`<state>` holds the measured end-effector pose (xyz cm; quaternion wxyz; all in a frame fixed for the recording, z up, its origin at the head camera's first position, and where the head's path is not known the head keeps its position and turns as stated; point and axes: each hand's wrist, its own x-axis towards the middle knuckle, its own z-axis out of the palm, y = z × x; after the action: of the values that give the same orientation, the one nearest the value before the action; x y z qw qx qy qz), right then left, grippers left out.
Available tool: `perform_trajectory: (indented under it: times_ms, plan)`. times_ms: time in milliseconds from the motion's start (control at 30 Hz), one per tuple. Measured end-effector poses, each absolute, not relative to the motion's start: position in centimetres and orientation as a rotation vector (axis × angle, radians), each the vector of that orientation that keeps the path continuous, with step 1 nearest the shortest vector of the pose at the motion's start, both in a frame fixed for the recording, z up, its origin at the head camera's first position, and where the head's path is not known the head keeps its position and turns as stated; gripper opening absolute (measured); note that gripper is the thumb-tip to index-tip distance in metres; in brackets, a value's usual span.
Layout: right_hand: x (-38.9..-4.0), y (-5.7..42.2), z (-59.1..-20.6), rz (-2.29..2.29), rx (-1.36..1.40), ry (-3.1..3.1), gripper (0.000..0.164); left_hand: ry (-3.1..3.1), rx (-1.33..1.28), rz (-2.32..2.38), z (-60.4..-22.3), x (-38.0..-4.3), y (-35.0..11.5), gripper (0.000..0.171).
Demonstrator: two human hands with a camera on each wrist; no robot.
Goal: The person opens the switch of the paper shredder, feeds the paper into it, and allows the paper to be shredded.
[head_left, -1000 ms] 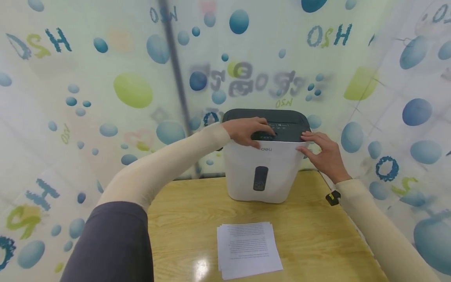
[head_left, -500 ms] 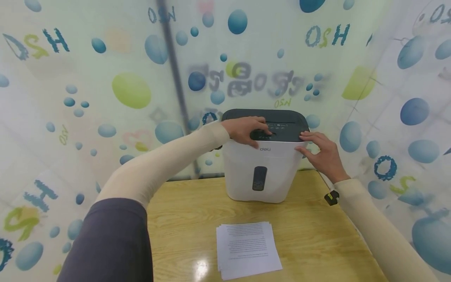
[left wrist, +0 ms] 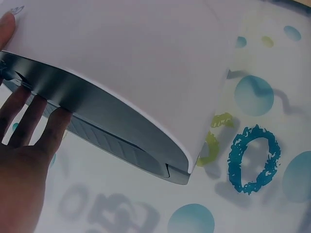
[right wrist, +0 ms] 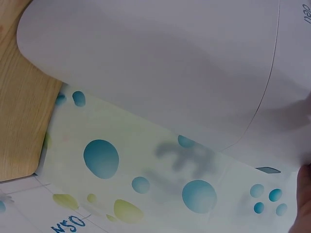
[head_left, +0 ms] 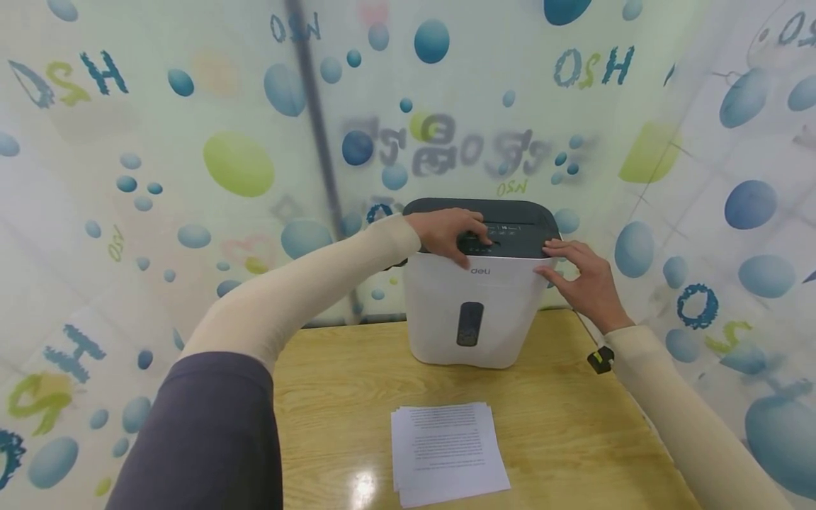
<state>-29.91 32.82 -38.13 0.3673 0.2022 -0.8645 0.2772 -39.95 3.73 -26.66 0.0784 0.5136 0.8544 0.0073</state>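
A white paper shredder (head_left: 433, 312) with a dark grey top (head_left: 523, 241) and a "deli" mark stands upright at the table's back. My left hand (head_left: 443, 232) reaches over the top; its fingertips touch the control panel near a small switch, and the thumb rests at the front edge. In the left wrist view, the fingers (left wrist: 53, 131) lie extended against the dark top (left wrist: 102, 104). My right hand (head_left: 588, 280) holds the shredder's right corner, fingers on the top edge and thumb on the white front. The right wrist view shows mostly the white side (right wrist: 146, 58), with part of the hand at the edge.
A stack of printed sheets (head_left: 449, 453) lies on the wooden table (head_left: 338, 382) in front of the shredder. A cable with a small black-and-yellow piece (head_left: 601, 360) runs by the right wrist. A patterned curtain (head_left: 242, 212) closes in the back and sides.
My left fingertip has shifted slightly left on the control panel, and its index finger is a little more bent. The right hand, shredder and sheets stay in place.
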Motion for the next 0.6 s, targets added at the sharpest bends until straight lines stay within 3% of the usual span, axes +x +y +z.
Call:
perform_trajectory:
  times_ms: [600]
  plan:
    - [-29.62,32.65,-38.0,0.704,0.499,-2.248,0.044,2.52,1.622,0.149,-27.0,-40.37,3.39,0.045]
